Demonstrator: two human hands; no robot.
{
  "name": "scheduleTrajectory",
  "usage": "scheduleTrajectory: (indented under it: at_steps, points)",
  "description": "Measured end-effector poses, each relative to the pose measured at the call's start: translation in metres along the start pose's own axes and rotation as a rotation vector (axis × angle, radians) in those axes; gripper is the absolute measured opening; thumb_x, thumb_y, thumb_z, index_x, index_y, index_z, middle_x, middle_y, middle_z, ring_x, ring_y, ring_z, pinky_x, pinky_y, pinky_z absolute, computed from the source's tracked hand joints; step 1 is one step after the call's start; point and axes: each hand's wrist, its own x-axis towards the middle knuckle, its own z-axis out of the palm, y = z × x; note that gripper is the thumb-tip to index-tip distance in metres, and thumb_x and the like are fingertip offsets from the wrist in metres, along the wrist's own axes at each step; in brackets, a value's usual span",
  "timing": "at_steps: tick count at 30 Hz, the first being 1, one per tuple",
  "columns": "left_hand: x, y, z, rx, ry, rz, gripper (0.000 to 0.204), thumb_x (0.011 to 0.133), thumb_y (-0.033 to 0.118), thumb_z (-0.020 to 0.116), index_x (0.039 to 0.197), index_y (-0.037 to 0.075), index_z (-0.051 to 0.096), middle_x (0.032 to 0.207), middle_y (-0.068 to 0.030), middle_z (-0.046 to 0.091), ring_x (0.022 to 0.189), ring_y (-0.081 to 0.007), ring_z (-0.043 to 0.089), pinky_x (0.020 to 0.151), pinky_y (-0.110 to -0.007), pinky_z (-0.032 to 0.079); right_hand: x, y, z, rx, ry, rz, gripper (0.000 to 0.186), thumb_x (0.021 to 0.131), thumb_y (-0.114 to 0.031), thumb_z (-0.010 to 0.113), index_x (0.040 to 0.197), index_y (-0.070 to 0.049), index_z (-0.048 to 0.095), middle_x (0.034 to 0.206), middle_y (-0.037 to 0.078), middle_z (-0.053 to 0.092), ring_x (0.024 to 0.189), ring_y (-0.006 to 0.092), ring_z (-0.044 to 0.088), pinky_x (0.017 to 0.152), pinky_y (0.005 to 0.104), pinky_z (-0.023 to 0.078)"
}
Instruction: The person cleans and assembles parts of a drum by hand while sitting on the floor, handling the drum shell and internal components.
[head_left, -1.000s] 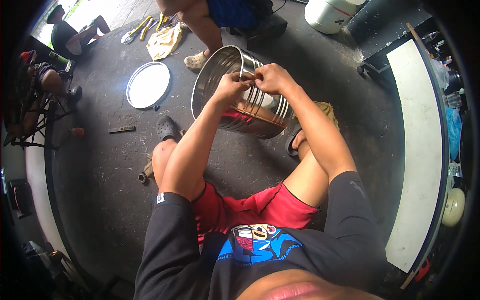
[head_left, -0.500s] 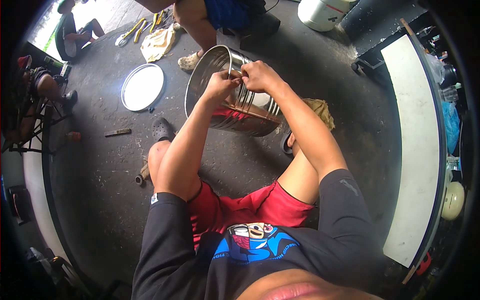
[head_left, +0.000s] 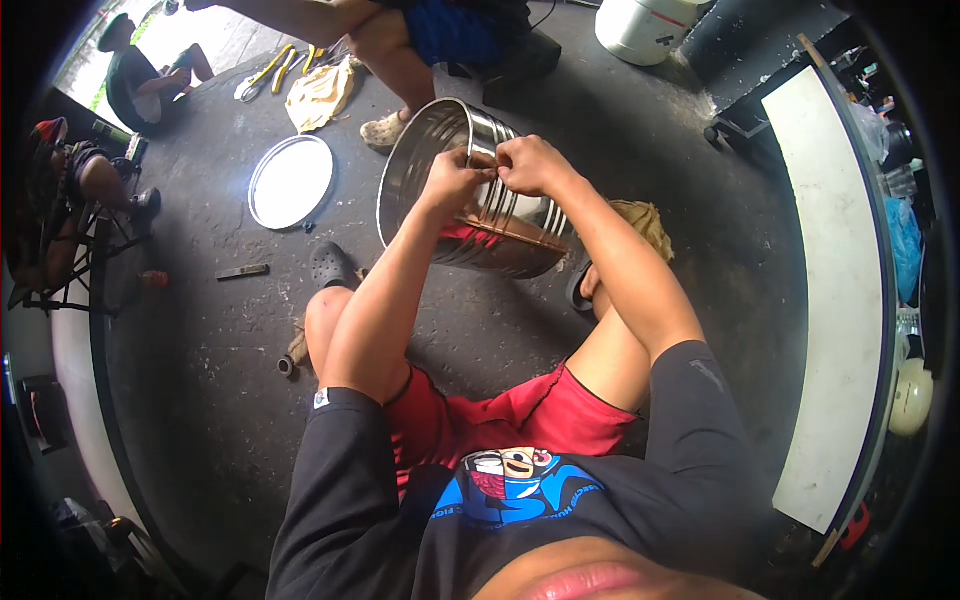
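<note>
My left hand point(head_left: 454, 180) and my right hand point(head_left: 530, 165) grip the upper edge of a ribbed, shiny metal cylinder point(head_left: 540, 225), close together beside its vertical cut or seam, fingertips nearly meeting. The cylinder is tilted between my feet, its open end facing left; where it rests is partly hidden. A round white lid or tray point(head_left: 290, 182) lies on the dark floor to its left. A flat metal bar point(head_left: 242, 271) lies below the lid, and a brown cloth point(head_left: 640, 225) is partly visible behind my right forearm.
Another person's leg point(head_left: 400, 70) is just beyond the cylinder; two seated people point(head_left: 140, 85) point(head_left: 100, 180) are at left. Yellow-handled tools point(head_left: 268, 70) and a cloth point(head_left: 318, 95) lie upper left. A white drum point(head_left: 645, 28) stands behind; a long white board point(head_left: 825, 300) runs along the right.
My grip stays on the cylinder with only a slight shift. The person beyond has stretched a limb toward the upper left. The whole view has moved a little.
</note>
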Motion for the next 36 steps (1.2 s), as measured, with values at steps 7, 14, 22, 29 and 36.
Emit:
scheduleTrajectory:
  at_steps: [7,14,22,29,36]
  points:
    - [-0.005,0.005,0.014,0.123,0.019,0.079,0.014,0.081,0.007,0.063,0.092,-0.002,0.064,0.083,-0.0035,0.063,0.076,-0.0092,0.056,0.071,-0.023,0.044,-0.002,-0.008,-0.017,-0.149,-0.139,0.084,0.022,0.07,-0.019,0.057,0.084,-0.007,0.068,0.089,0.02,0.064,0.087,0.0359,0.062,0.077,0.0419,0.05]
    - [-0.006,0.004,0.012,0.134,0.034,0.091,0.016,0.081,0.01,0.064,0.092,-0.002,0.062,0.078,-0.0026,0.061,0.066,-0.0077,0.054,0.057,-0.023,0.043,0.003,-0.01,-0.01,-0.209,-0.094,0.084,0.02,0.074,-0.02,0.058,0.087,-0.009,0.068,0.084,0.018,0.064,0.084,0.0344,0.062,0.075,0.0424,0.049]
    - [0.0,-0.007,0.008,0.183,0.079,0.068,0.016,0.081,0.009,0.063,0.093,-0.002,0.063,0.082,-0.0042,0.064,0.074,-0.0093,0.056,0.066,-0.024,0.045,0.001,-0.019,-0.012,-0.151,-0.069,0.096,0.023,0.067,-0.015,0.058,0.085,-0.008,0.069,0.088,0.02,0.064,0.087,0.0356,0.062,0.077,0.0424,0.05]
    - [-0.007,0.005,0.009,0.118,0.046,0.096,0.015,0.082,0.005,0.063,0.095,-0.002,0.063,0.089,-0.006,0.066,0.082,-0.0114,0.059,0.076,-0.025,0.046,0.004,0.003,0.004,-0.18,0.058,0.092,0.023,0.071,-0.02,0.055,0.086,-0.01,0.069,0.088,0.019,0.064,0.086,0.0355,0.062,0.078,0.0431,0.05]
    - [0.002,-0.012,-0.002,-0.004,0.064,0.158,0.016,0.074,0.005,0.066,0.088,-0.003,0.064,0.081,-0.0094,0.067,0.075,-0.0133,0.062,0.069,-0.027,0.047,0.003,-0.008,0.005,0.001,-0.042,0.08,0.026,0.07,-0.024,0.055,0.087,-0.01,0.069,0.085,0.018,0.064,0.082,0.0334,0.063,0.074,0.0403,0.05]
